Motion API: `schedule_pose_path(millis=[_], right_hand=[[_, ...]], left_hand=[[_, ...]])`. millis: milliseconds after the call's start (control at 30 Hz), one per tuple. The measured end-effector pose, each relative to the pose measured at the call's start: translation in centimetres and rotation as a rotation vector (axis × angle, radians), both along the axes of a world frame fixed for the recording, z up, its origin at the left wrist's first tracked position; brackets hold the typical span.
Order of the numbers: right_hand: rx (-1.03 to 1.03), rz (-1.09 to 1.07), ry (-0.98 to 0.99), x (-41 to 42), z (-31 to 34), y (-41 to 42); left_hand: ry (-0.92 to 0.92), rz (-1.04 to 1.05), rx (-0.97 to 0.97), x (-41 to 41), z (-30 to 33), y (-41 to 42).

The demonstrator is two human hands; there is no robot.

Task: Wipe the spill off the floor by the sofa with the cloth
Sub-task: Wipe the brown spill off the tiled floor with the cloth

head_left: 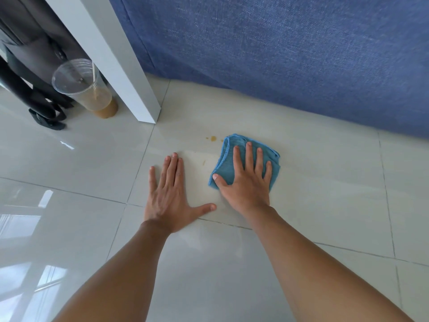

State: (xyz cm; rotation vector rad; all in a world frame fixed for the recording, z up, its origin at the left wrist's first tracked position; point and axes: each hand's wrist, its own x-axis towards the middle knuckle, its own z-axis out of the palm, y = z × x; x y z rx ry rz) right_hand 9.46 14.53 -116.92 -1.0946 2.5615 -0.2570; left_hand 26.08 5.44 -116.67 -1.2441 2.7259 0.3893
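Right hand (246, 182) presses the folded cloth (243, 159) flat, fingers (249, 154) spread for pressure; left hand (168, 194) lies open, bracing on the floor (325, 182). Brown drops (212, 138) remain just beside the cloth.

The folded blue woven cloth (234, 156) lies flat on the glossy pale tiled floor (325, 194), just in front of the blue fabric sofa (290, 54) but apart from its base. It is bunched into a rough square, its hemmed edges showing on the side towards the sofa. The small brown liquid spill (212, 138) sits as a drop with a tinier speck beside it, just off the cloth's sofa-side left corner; a fainter brown streak (204, 162) marks the tile beside the cloth's left edge.
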Motion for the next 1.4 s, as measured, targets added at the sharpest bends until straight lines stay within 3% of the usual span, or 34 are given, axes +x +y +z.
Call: schedule_pose_path(millis=[333,1267,1400], right_hand=[[0.072,0.16,0.008,-1.1,0.1,-1.0],[0.106,0.261,0.008,-1.9,0.1,-4.6],[0.013,0.272,0.025,-2.6,0.3,-5.0]], left_hand=[[0.002,-0.005,0.008,-0.1,-0.1,-0.1],[0.003,-0.009,0.017,0.0,-0.2,-0.3],[0.006,-0.008,0.027,-0.1,-0.1,-0.4]])
